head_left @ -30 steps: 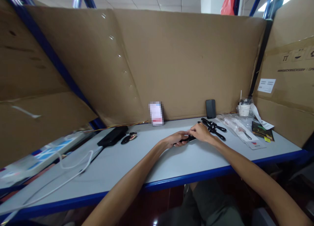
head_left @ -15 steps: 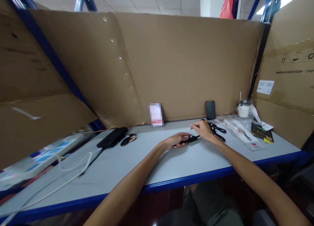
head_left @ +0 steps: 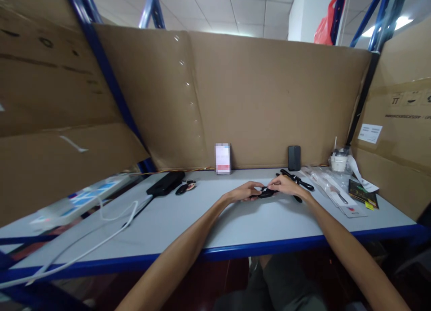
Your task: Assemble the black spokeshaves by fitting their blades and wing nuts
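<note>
Over the middle right of the table, my left hand (head_left: 245, 192) is closed round a small black object (head_left: 266, 193) whose kind I cannot make out. A light glint shows on its top. My right hand (head_left: 282, 185) meets it from the other side, its fingertips pinched together at the object's upper edge. The fingers hide part of it. Just behind my right hand lie several black-handled tools (head_left: 303, 183), partly covered by the hand.
A lit phone (head_left: 222, 159) and a dark phone (head_left: 294, 158) lean on the cardboard back wall (head_left: 256, 99). Left are a black case (head_left: 165, 183), keys (head_left: 185, 187) and a white cable (head_left: 101, 243). Right are plastic packages (head_left: 332, 192), a dark packet (head_left: 362, 193) and a wrapped cup (head_left: 338, 162).
My right hand has come down and left, from apart to touching the black object in my left hand. The object looks turned. The whole view has shifted a little.
</note>
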Tool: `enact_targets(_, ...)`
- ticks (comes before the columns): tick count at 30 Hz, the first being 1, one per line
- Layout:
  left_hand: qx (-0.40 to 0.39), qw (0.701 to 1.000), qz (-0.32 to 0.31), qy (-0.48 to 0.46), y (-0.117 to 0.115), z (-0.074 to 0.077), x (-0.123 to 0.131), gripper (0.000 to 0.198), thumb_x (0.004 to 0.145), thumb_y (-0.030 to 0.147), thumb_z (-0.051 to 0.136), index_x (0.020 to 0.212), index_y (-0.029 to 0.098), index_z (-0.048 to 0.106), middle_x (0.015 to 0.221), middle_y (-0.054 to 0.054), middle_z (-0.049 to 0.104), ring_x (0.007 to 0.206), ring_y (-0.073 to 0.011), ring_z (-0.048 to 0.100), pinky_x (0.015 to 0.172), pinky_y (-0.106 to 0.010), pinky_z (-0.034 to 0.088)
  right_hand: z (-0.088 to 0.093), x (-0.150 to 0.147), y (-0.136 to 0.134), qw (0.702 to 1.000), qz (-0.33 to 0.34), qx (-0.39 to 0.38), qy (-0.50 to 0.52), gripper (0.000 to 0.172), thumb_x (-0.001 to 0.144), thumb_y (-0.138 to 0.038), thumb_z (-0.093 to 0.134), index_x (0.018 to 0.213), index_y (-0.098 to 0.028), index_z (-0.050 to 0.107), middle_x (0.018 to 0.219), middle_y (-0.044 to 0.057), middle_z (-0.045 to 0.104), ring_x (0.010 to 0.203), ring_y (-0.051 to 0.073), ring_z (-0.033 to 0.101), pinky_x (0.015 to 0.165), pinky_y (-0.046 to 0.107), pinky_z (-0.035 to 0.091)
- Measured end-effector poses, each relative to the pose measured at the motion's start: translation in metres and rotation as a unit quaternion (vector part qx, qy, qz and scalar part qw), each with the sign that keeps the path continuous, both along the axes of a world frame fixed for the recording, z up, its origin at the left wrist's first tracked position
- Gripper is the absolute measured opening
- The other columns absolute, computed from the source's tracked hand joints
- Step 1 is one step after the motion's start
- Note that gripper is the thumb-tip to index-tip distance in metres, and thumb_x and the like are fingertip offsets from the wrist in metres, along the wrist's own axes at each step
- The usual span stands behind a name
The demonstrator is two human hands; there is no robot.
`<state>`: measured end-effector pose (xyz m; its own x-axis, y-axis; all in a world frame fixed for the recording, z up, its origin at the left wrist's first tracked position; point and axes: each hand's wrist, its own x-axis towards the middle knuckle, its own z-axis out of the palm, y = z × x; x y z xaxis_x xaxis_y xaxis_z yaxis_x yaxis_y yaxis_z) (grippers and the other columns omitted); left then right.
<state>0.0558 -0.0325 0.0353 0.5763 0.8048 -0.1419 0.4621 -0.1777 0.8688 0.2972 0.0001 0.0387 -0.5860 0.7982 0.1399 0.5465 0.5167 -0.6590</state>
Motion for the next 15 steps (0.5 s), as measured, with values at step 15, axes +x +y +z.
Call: enact_targets(15,0.191,0.972,0.031,0.134,0.008,-0.021,0.008,0.030,0.104,0.041,0.065,0.115,0.013,0.068,0.107,-0.006,0.070,0.089,-0.0201,0.070,0.079,-0.037,0.062,-0.001,-0.010,-0.009,0.994,-0.037,-0.100,0.025,0.034,0.094,-0.039,0.070,0.073,-0.013,0.072,0.057,-0.002,0.063,0.049,0.009,0.054,0.047,0.018,0.040)
